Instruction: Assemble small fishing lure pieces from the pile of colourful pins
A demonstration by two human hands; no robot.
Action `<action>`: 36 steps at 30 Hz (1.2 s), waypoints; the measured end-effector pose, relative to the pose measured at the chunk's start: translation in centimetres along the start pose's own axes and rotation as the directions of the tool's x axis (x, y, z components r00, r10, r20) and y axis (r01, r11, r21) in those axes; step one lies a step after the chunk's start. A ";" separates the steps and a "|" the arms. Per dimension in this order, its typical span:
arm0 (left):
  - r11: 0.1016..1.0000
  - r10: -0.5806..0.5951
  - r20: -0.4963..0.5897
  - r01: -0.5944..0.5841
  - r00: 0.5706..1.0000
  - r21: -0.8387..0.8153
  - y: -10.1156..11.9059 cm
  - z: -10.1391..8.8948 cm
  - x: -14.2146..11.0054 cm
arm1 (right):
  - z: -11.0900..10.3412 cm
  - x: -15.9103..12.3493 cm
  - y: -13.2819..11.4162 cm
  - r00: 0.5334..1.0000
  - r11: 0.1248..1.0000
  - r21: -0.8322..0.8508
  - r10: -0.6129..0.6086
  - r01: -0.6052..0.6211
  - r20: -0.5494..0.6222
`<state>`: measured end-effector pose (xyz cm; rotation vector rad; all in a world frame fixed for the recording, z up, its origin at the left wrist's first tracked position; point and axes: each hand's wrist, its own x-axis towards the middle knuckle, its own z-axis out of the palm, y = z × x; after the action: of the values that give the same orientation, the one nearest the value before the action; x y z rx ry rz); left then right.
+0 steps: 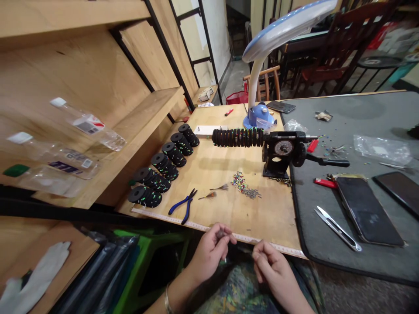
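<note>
My left hand (pixel 212 250) is at the table's front edge, its fingers curled and pinched together; what lies in them is too small to name. A short gap to the right, my right hand (pixel 271 266) is closed too, thumb against forefinger, and its contents are hidden. Beyond them on the wooden board lie a pile of colourful beads (pixel 240 181) with small metal pieces (pixel 252 193), two little feathered pieces (pixel 209 195) and blue-handled pliers (pixel 185 206) with jaws apart. Behind these stands a black hand-crank winder (pixel 278 150) with a row of black discs (pixel 237 137) on its shaft.
Several black spools (pixel 163 165) line the board's left side. A blue-and-white lamp (pixel 258 115) stands behind the winder. Thread snips (pixel 338 229), a large phone (pixel 369 211) and a red lighter (pixel 325 182) lie on the grey mat (pixel 314 205). Plastic bottles (pixel 88 124) rest on the left shelf.
</note>
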<state>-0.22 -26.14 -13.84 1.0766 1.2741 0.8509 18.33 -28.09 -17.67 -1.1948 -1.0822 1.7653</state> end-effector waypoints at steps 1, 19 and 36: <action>0.999 -0.019 0.030 0.020 0.999 -0.031 0.0 0.2 -0.1 | 0.0 0.0 0.0 1.000 1.000 -0.002 -0.005 0.005 -0.001; 0.995 -0.008 -0.031 0.012 0.999 0.103 0.8 2.4 0.3 | -1.0 0.2 -2.2 0.999 0.989 -0.143 -0.034 0.029 -0.038; 0.978 -0.114 0.108 0.131 0.988 -0.161 -0.1 1.9 -0.5 | 0.0 1.0 -0.7 0.999 0.983 -0.181 -0.024 0.020 -0.023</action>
<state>1.57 -26.90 -13.89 0.8861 1.1529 0.7871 18.09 -26.95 -17.36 -1.3052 -1.2580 1.6581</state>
